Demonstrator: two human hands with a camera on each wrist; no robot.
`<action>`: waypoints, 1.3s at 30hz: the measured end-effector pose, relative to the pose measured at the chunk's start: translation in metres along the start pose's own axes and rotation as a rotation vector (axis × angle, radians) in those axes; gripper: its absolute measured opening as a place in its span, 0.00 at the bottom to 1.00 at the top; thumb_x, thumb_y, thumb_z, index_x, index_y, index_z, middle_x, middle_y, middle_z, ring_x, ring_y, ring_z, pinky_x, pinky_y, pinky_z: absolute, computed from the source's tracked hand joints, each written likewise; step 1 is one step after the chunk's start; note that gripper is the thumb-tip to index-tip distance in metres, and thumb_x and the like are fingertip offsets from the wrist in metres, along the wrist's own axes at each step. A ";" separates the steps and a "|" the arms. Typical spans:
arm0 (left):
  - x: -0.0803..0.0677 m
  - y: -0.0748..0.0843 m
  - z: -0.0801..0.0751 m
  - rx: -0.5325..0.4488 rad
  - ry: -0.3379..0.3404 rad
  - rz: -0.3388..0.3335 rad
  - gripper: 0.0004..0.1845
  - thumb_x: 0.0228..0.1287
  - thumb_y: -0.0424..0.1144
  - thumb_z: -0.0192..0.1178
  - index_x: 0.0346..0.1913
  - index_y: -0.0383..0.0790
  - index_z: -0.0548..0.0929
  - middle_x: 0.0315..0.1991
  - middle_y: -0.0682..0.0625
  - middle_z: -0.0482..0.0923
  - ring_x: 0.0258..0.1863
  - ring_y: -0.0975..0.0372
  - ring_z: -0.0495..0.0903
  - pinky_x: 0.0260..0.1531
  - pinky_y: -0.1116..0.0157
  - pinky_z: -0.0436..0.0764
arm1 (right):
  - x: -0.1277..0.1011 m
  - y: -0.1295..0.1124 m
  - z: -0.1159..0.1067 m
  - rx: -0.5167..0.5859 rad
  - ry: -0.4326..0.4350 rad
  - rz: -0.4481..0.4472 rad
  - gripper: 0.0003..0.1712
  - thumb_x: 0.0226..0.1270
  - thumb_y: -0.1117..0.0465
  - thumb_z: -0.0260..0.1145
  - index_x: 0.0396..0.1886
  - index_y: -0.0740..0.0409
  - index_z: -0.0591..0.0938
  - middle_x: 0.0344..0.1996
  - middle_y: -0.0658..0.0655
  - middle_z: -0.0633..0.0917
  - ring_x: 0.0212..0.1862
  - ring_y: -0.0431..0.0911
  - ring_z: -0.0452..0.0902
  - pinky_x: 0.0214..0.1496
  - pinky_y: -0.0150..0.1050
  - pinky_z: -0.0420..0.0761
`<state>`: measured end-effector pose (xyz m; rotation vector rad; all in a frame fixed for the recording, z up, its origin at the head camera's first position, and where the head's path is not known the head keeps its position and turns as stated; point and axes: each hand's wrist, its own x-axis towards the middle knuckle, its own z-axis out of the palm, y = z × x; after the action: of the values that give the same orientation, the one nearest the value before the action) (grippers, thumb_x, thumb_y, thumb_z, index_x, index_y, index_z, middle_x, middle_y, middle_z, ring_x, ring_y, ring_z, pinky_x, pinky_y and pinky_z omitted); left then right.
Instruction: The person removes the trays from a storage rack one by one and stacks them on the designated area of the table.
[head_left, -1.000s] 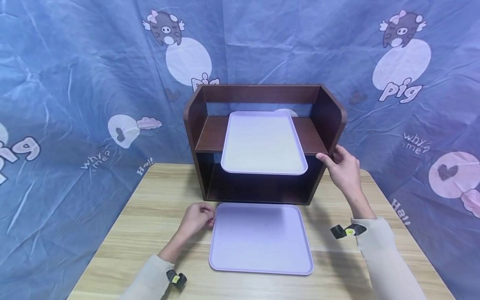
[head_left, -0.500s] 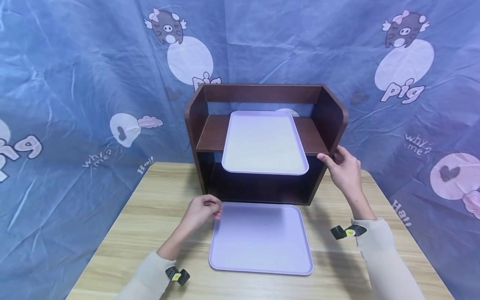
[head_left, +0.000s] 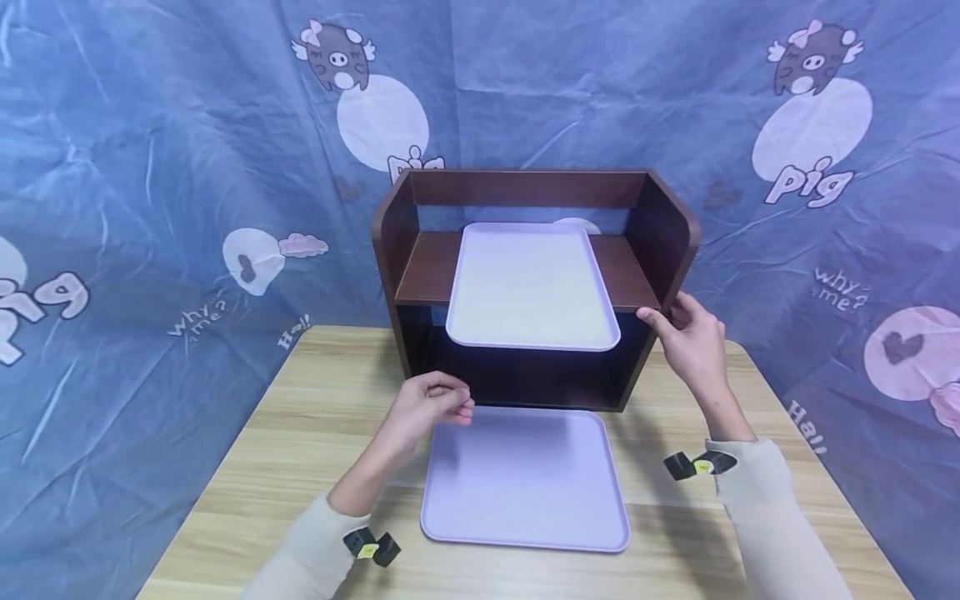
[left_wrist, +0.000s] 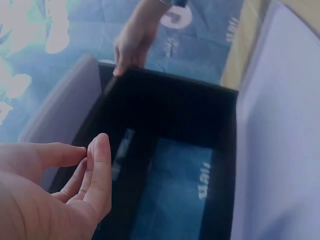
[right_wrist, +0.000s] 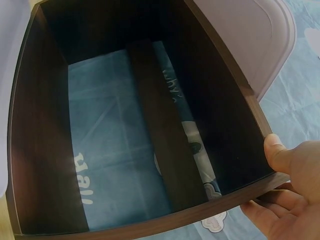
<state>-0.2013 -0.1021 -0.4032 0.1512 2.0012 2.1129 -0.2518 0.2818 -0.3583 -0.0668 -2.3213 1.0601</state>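
Note:
My right hand [head_left: 690, 342] grips the right side of a dark brown two-tier wooden shelf [head_left: 528, 188], its thumb on the front edge at the middle board. In the right wrist view the thumb [right_wrist: 278, 152] lies on that edge, with the other fingers behind the side panel. My left hand [head_left: 429, 410] is before the shelf's lower opening, near the back left corner of a lilac tray [head_left: 525, 483] on the table. Its thumb and bent fingers come together at the tips in the left wrist view, with no object visible between them.
A second lilac tray [head_left: 532, 283] lies lengthwise on the shelf's middle board and juts out over the front edge. Beneath it is the dark lower compartment [head_left: 536, 379]. The light wooden table [head_left: 300, 417] borders a blue printed curtain [head_left: 187, 167] behind and at both sides.
My left hand has moved from beside the lower tray's left edge, rightward and toward the shelf's lower opening. The right hand keeps its grip on the shelf, and both trays stay put.

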 end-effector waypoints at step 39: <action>0.012 0.045 0.067 -0.676 -0.102 0.107 0.17 0.65 0.29 0.59 0.56 0.34 0.74 0.46 0.45 0.83 0.53 0.52 0.83 0.64 0.53 0.76 | 0.000 -0.003 0.000 -0.031 0.004 0.002 0.29 0.59 0.44 0.72 0.52 0.59 0.82 0.43 0.66 0.87 0.51 0.58 0.84 0.52 0.47 0.76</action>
<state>-0.2012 -0.0358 -0.3550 0.2421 1.1530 2.6503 -0.2507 0.2794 -0.3560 -0.0828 -2.3350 1.0247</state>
